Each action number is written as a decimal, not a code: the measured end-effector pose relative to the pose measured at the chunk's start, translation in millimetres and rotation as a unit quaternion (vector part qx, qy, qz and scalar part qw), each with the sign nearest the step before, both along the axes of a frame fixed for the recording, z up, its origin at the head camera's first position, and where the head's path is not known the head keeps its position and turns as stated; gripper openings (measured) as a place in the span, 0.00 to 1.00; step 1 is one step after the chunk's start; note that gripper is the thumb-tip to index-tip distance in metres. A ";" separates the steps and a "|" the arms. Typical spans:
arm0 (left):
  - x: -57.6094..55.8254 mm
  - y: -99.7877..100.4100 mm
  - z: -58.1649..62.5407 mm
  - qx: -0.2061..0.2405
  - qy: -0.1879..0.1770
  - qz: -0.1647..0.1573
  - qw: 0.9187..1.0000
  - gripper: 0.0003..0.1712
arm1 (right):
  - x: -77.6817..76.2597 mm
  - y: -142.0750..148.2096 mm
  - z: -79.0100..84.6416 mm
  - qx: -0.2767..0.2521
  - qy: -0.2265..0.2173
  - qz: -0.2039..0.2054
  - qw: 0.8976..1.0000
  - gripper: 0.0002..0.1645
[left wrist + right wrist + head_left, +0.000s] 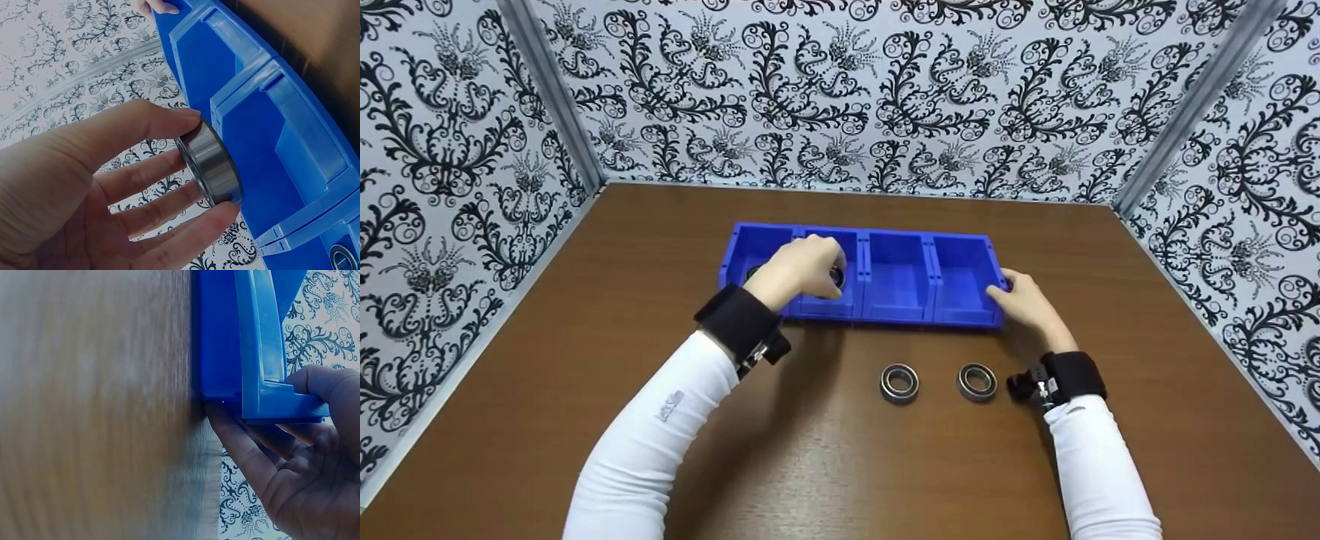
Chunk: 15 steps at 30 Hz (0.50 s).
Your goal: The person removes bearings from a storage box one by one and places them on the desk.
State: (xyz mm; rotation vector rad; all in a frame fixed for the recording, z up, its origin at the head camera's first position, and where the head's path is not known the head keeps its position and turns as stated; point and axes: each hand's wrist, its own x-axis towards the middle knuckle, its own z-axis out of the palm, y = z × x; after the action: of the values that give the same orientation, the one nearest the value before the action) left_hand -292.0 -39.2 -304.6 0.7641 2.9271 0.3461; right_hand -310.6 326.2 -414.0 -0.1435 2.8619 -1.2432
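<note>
My left hand (802,268) pinches a ball bearing (212,164) between thumb and fingers, over the second compartment from the left of a blue divided bin (894,313). In the left wrist view the bearing is tilted, its smooth outer ring facing the compartment. Another bearing (343,260) lies in the leftmost compartment, mostly hidden by my hand in the head view. My right hand (1030,304) grips the bin's right end wall, thumb over the rim and fingers outside, as the right wrist view shows.
Two more bearings lie flat on the brown table in front of the bin: one bearing (899,383) near the middle, another bearing (976,382) closer to my right wrist. Patterned panels (840,97) enclose the table (660,247) at the back and sides.
</note>
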 end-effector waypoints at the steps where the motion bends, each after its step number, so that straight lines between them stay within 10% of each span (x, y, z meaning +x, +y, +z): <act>1: 0.3 0.1 -0.2 0.000 -0.001 0.000 1.000 0.10 | 0.1 0.4 0.0 -0.003 -0.001 0.001 1.000 0.31; 15: 7.1 -3.2 -5.4 0.003 -0.006 -0.009 1.000 0.09 | 0.1 0.0 -0.3 -0.008 -0.001 0.002 1.000 0.30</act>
State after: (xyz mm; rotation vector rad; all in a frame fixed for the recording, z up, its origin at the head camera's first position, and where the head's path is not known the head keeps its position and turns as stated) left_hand -285.0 -42.4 -310.0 0.7852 2.9086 0.3576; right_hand -310.5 326.2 -414.3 -0.1465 2.8495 -1.2644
